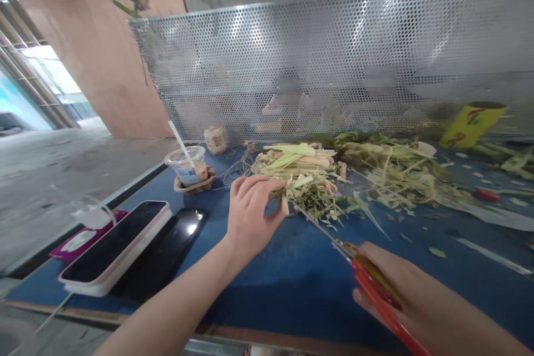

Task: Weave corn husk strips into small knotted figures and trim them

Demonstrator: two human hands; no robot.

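Note:
My left hand [254, 214] is closed, thumb and fingertips pinching a short pale strip of dried plant leaf [285, 204] at the near edge of a pile of green and cream clippings [315, 194]. In my right hand [394, 283] is a pair of scissors [348, 253] with red handles. Its thin blades point toward the pinched strip and the clippings; whether they touch cannot be made out. Just behind the clippings lies a bundle of pale, flat leaf strips [292, 158].
A heap of dried husk-like leaves [400, 172] spreads right, near a yellow tube [473, 125]. Leftward are a lidded cup with straw [189, 164], a twine roll [216, 140], a phone [117, 242] and a dark slab [167, 256]. A perforated metal panel [334, 61] borders the back.

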